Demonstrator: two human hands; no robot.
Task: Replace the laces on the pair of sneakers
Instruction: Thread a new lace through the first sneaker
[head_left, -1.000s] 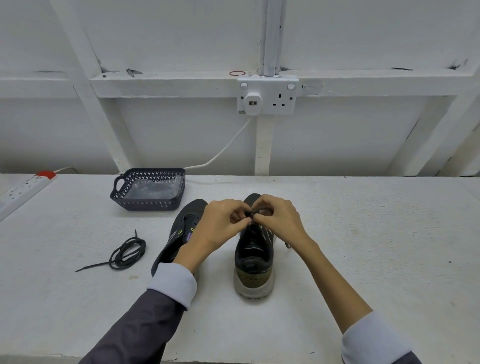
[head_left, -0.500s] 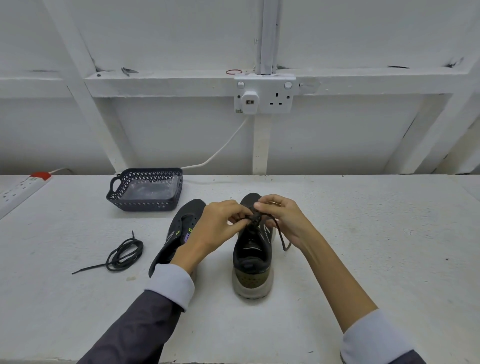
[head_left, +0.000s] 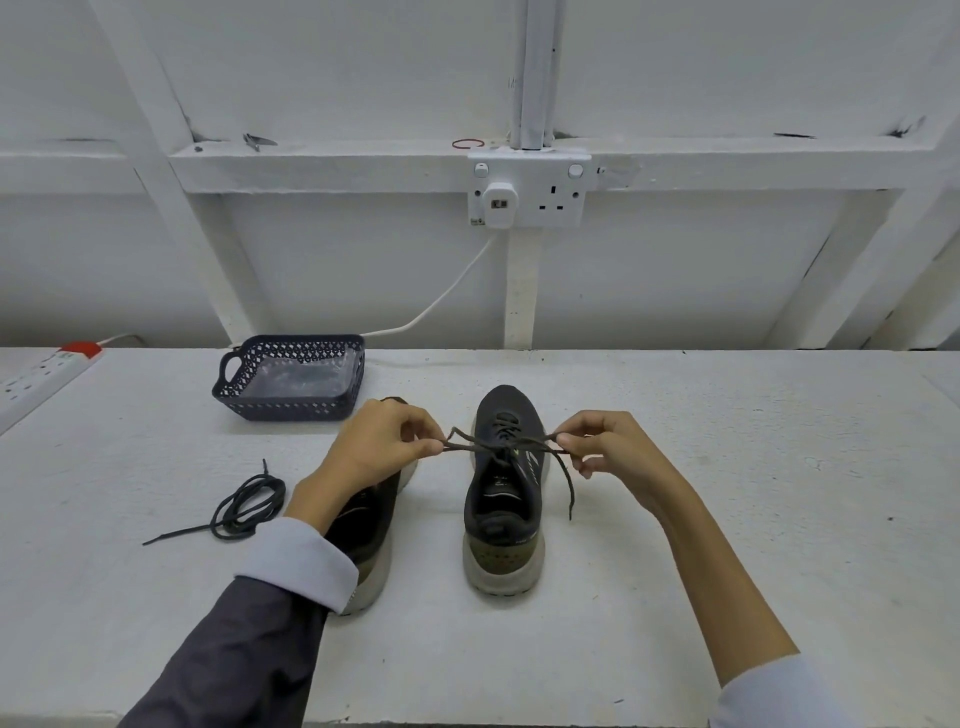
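Near the front edge of the worktop (head_left: 727, 467) two dark shoes stand side by side, heels toward the person and toes toward the wall. The left shoe (head_left: 366, 525) is partly hidden under the left forearm and its rolled cuff (head_left: 298, 564). The right shoe (head_left: 501, 519) sits about mid-worktop. Above its tongue the lace (head_left: 519, 444) is drawn out sideways. The left grip (head_left: 374, 447) pinches one end between thumb and fingers. The right grip (head_left: 608, 447) pinches the other, with a loose tail hanging beside the shoe. To the left of the shoes, a spare lace (head_left: 244, 506) lies coiled. Toward the back edge sits a dark basket (head_left: 291, 405). A power strip (head_left: 41, 371) lies at the back left corner. A double socket (head_left: 530, 189) is on the wall behind.
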